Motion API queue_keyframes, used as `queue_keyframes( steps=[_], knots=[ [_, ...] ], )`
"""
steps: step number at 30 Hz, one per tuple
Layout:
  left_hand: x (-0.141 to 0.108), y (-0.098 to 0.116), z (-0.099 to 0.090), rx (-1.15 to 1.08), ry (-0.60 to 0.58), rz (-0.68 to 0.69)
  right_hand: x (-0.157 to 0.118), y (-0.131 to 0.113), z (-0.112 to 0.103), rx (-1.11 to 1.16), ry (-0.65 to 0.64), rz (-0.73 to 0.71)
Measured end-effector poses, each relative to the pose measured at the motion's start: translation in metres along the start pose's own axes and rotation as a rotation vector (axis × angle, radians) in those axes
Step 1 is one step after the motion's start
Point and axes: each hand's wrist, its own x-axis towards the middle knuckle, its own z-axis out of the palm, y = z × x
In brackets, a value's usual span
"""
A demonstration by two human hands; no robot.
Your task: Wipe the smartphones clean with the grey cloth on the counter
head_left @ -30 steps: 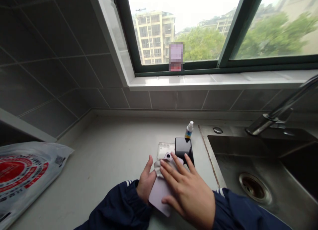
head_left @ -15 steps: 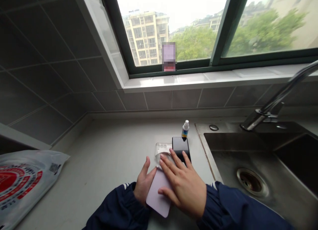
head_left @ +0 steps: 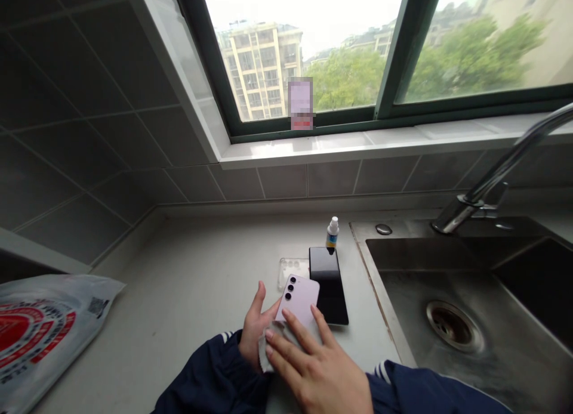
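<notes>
The person's left hand (head_left: 256, 333) cradles a lilac smartphone (head_left: 298, 300) from beneath and along its left edge, with the thumb upright against that side, so this hand is closed around the phone. The phone lies back-up, its three dark camera lenses near the top left corner, and sits low and central on the desk, close to the person. Its long axis runs away from the body, the top leaning slightly to the right.

The right hand (head_left: 316, 372) is the nearer to the phone's lower half. Its spread, gently curved fingers (head_left: 289, 327) press over a soft white cloth (head_left: 267, 349), which is bunched against the phone's lower part and partly hidden by them. The left hand sits under and behind the same area.

Directly ahead, a glossy black rectangular slab (head_left: 329, 289), apparently another phone, lies flat on the grey desk (head_left: 188, 265). The lilac phone's top right corner overlaps it in view, though I cannot tell whether they touch. Just left of the slab lies a clear plastic phone case (head_left: 293, 268). Beyond the slab stands a small white-capped bottle with a blue label (head_left: 332, 235). A white plastic bag with red print (head_left: 40, 336) lies well to the left, and a stainless steel sink (head_left: 492, 318) lies to the right.
</notes>
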Motion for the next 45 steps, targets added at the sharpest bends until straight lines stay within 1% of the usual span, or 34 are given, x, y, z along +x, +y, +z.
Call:
queue_keyframes(
  steps=[4, 7, 11, 16, 18, 21, 24, 26, 30, 32, 34, 35, 37, 41, 45],
  knots=[
    [0.0, 0.002, -0.003, -0.001, -0.061, -0.006, 0.0, -0.001, 0.004, -0.08, 0.034, -0.017],
    [0.001, 0.002, -0.008, 0.001, -0.113, 0.002, 0.002, -0.005, 0.007, -0.196, 0.082, -0.03],
    [0.001, 0.003, -0.015, 0.021, -0.136, 0.039, 0.004, -0.011, 0.017, -0.333, 0.249, -0.068],
    [0.0, 0.006, -0.019, -0.006, -0.153, 0.077, 0.008, -0.018, 0.034, -0.344, 0.479, -0.034],
    [-0.001, 0.007, -0.019, -0.029, -0.16, 0.083, 0.009, -0.02, 0.037, -0.343, 0.525, -0.027],
    [-0.002, 0.008, -0.019, -0.052, -0.178, 0.061, 0.01, -0.021, 0.037, -0.354, 0.544, -0.016],
    [-0.003, 0.008, -0.019, -0.064, -0.191, 0.036, 0.009, -0.019, 0.037, -0.359, 0.536, -0.006],
    [-0.004, 0.008, -0.019, -0.069, -0.188, 0.044, 0.009, -0.017, 0.038, -0.36, 0.521, -0.002],
    [-0.005, 0.006, -0.016, -0.034, -0.192, 0.023, 0.007, -0.013, 0.036, -0.371, 0.461, 0.01],
    [-0.004, 0.002, -0.014, -0.033, -0.154, 0.042, 0.005, -0.01, 0.029, -0.354, 0.385, 0.014],
    [-0.003, -0.004, -0.011, -0.065, -0.091, 0.105, 0.004, -0.008, 0.019, -0.305, 0.277, 0.038],
    [-0.003, -0.007, -0.01, -0.078, -0.068, 0.116, 0.003, -0.007, 0.014, -0.268, 0.224, 0.069],
    [-0.001, -0.012, -0.006, -0.089, -0.042, 0.115, 0.003, -0.005, 0.005, -0.194, 0.17, 0.149],
    [0.001, -0.014, 0.002, -0.065, -0.045, 0.121, 0.004, 0.003, -0.008, -0.119, 0.143, 0.259],
    [0.003, -0.014, 0.001, -0.045, -0.075, 0.238, 0.006, 0.012, -0.019, -0.13, 0.155, 0.328]
  ],
)
